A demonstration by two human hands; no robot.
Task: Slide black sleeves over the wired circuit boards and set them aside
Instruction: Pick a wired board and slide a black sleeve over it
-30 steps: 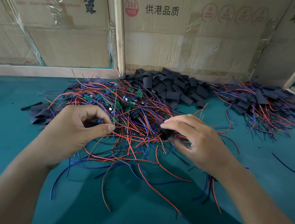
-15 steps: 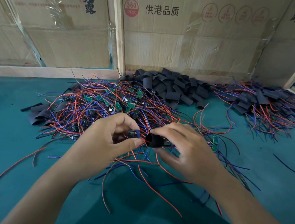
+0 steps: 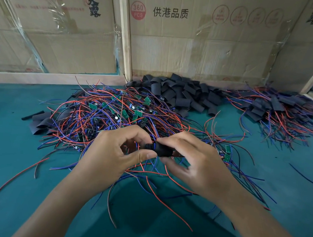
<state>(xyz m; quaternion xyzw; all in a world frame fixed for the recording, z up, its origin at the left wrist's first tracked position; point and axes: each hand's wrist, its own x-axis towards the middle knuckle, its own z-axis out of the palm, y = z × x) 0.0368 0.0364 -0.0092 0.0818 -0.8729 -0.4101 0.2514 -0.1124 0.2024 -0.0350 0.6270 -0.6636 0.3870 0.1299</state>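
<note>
Head view, frame centre: the left hand [image 3: 116, 151] pinches a wired circuit board [image 3: 147, 146], mostly hidden, at the mouth of the black sleeve [image 3: 162, 150] pinched by the right hand [image 3: 195, 161]. Keep the mouth open and feed straight. The tangled wire pile [image 3: 113, 117] beneath could snag. Spare sleeves [image 3: 183, 94] lie upper centre; the finished pile [image 3: 275, 110] lies upper right.
</note>
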